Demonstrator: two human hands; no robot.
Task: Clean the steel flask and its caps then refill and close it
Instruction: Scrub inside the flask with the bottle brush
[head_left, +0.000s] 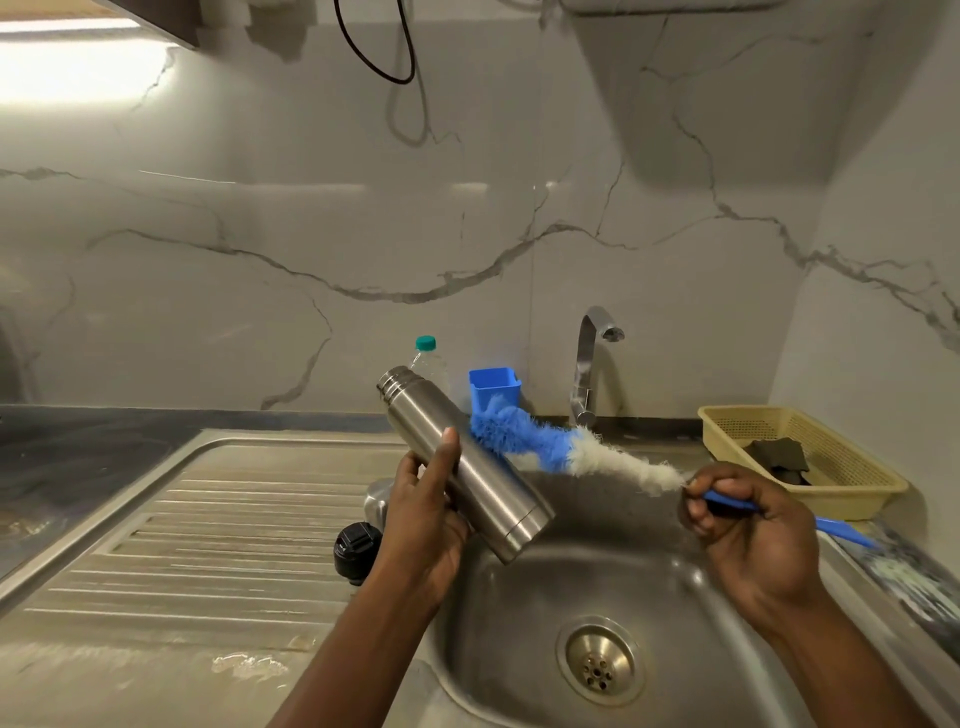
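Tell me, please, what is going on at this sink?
A person is cleaning a steel flask over the sink. The left hand grips the flask, tilted, its cap off. The right hand holds a bottle brush by its blue handle, bristles outside the flask. A black cap stands on the drainboard at the sink's edge.

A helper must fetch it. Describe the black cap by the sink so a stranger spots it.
Find the steel sink basin; on the ribbed steel drainboard at its left rim, beside the left hand's wrist, stands a squat black plastic cap. It is the only black thing there; the domed piece behind it is shiny steel.
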